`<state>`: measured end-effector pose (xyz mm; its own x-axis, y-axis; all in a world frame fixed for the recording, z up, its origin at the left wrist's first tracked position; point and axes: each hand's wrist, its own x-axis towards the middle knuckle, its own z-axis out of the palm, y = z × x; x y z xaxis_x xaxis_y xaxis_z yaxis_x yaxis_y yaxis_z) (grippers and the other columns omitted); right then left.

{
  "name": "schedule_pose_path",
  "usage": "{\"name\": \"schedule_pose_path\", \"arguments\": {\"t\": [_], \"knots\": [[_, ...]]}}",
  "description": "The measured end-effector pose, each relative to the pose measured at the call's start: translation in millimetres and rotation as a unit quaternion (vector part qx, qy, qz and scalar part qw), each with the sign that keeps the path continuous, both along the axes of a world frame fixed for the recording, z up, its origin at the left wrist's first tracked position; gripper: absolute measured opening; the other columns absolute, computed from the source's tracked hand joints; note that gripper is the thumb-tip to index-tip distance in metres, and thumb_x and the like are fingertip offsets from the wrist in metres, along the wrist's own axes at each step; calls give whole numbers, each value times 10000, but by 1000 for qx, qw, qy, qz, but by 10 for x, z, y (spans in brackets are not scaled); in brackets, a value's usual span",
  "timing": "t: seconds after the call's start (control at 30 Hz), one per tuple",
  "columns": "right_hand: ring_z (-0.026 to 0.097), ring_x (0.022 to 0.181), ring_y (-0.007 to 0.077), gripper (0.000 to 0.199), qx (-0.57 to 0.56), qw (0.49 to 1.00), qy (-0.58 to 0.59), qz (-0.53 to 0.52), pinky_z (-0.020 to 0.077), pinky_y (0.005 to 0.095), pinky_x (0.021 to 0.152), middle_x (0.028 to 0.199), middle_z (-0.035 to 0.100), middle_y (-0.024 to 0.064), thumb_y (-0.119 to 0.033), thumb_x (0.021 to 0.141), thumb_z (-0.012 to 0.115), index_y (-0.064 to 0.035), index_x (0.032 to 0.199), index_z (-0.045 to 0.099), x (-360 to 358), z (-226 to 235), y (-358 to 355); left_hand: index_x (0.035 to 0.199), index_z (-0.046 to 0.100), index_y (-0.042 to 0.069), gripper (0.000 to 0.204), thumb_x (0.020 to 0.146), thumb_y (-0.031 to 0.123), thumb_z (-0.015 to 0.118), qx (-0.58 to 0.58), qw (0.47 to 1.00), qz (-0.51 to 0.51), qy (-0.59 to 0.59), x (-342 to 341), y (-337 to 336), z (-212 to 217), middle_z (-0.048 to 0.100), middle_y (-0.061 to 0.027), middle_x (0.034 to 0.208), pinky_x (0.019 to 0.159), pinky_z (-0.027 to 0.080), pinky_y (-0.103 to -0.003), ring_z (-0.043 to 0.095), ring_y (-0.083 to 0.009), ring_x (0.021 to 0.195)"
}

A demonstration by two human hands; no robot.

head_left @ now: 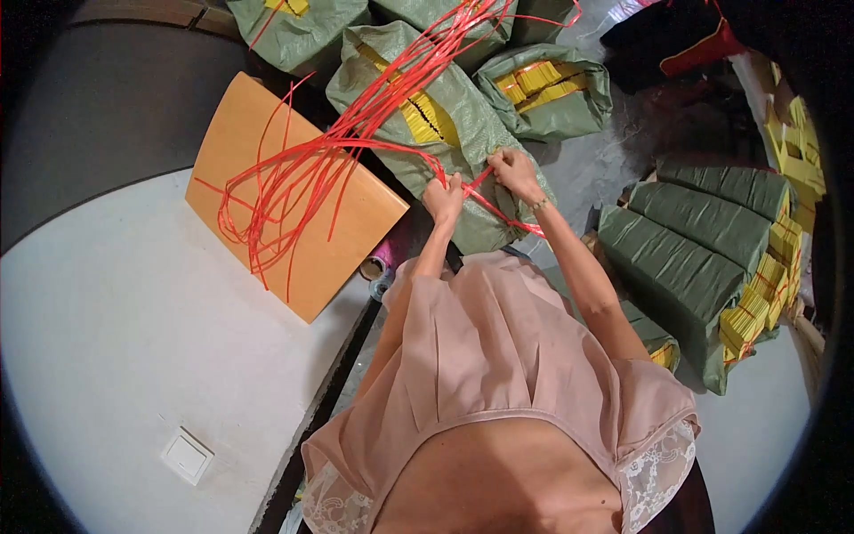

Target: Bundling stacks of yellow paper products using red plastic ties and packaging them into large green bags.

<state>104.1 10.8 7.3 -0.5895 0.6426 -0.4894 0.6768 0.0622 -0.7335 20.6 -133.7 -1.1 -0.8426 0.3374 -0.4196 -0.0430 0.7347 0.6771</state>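
My left hand (pixel 443 198) is closed round red plastic strapping (pixel 391 107), whose long loose bundle trails up and away across the sacks and the board. My right hand (pixel 516 173) pinches a strand of the same strapping a short way to the right, and a short length runs between the two hands. Both hands are over a green woven sack (pixel 485 133) that gapes at its top, with stacked yellow packets (pixel 427 117) showing inside. One red strand lies across the sack's near end, below my right hand.
Part of the strapping rests on a tan wooden board (pixel 294 214) at left. More open green sacks (pixel 543 89) with yellow bundles stand at the back. Several green-wrapped packs (pixel 680 249) with yellow ends lie at right. A white wall with a switch (pixel 188 456) is at lower left.
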Motion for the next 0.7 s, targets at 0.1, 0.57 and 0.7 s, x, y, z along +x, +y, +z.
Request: {"name": "schedule_pose_path", "arguments": {"t": [0.1, 0.57, 0.7], "knots": [[589, 592, 235, 295, 4, 999, 34, -11, 441, 360, 574, 619, 594, 118, -300, 784, 557, -14, 720, 593, 50, 110, -52, 596, 602, 24, 305, 766, 277, 611, 1, 1000, 5, 11, -32, 34, 36, 520, -79, 467, 494, 393, -354, 502, -180, 439], [544, 581, 114, 206, -212, 943, 168, -193, 439, 261, 520, 654, 572, 47, -199, 883, 478, -13, 801, 509, -66, -1, -228, 826, 565, 18, 198, 782, 201, 627, 150, 987, 46, 39, -37, 65, 26, 487, 3, 561, 476, 368, -276, 428, -108, 485], [548, 591, 111, 170, -265, 927, 151, -216, 464, 242, 542, 683, 566, 32, -179, 896, 453, -21, 847, 496, -86, -3, -183, 1022, 516, 22, 306, 768, 146, 634, 218, 973, 0, 70, -80, 35, 54, 484, 16, 613, 475, 363, -271, 423, -89, 507]]}}
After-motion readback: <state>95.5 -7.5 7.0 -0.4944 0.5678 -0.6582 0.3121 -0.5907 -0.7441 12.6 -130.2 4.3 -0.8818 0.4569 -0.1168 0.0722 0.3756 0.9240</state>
